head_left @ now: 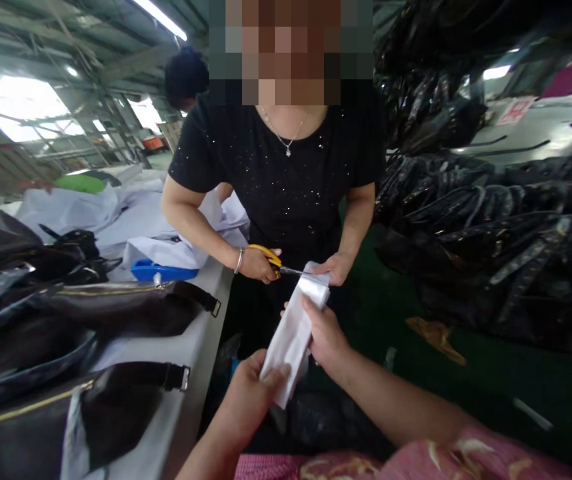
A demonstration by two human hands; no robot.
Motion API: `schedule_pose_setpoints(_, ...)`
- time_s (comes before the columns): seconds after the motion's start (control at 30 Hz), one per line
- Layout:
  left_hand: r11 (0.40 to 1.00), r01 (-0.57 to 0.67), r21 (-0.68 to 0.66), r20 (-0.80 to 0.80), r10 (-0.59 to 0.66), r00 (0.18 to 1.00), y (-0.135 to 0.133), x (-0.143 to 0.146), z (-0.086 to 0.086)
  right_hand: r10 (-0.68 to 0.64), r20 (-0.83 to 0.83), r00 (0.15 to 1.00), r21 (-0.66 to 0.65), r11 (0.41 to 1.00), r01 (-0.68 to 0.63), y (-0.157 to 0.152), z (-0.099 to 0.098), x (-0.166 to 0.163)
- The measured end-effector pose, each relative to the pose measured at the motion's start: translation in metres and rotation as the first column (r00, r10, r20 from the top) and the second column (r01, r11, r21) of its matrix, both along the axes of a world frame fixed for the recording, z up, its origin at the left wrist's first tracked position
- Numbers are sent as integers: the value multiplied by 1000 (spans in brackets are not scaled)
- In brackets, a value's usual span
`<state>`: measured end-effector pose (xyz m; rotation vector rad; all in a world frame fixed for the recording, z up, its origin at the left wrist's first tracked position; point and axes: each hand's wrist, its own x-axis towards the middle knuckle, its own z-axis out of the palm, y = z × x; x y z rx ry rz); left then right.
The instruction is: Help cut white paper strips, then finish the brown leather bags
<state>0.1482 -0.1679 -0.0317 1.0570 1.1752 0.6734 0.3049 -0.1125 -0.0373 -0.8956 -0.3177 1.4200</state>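
Fingers (277, 377) of the left hand (250, 390) pinch the near end of the white bundle (291, 330), and I see the right hand (328, 333) clasping its side farther up. By its far end, a co-worker's hand (257, 266) holds yellow-handled scissors (267, 253).

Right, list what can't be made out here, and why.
All in the head view:
Left hand: finger ends mostly hidden behind the white layers.
Scissors: handles partly covered by the co-worker's hand.
Nearest dark bag: cut off by the left edge.
Red-marked sign: too blurred to read.
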Motion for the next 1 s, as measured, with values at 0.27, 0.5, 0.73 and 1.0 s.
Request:
schedule_pose_setpoints(0.27,1000,18,-3,-20,-18,1000,-2,2,-5,-51,-59,997,40,998,53,22,4,15)
schedule_pose_setpoints(0.5,999,31,-11,3,-31,1000,-2,3,-9,-50,-14,999,23,998,50,26,3,17)
schedule_pose_setpoints(0.73,1000,13,-26,40,-12,999,-1,8,-3,-37,-3,999,2,999,37,28,3,20)
schedule_pose_setpoints(1.0,1000,30,-8,48,-30,998,-3,10,-1,-24,-31,999,-31,999,23,37,3,26)
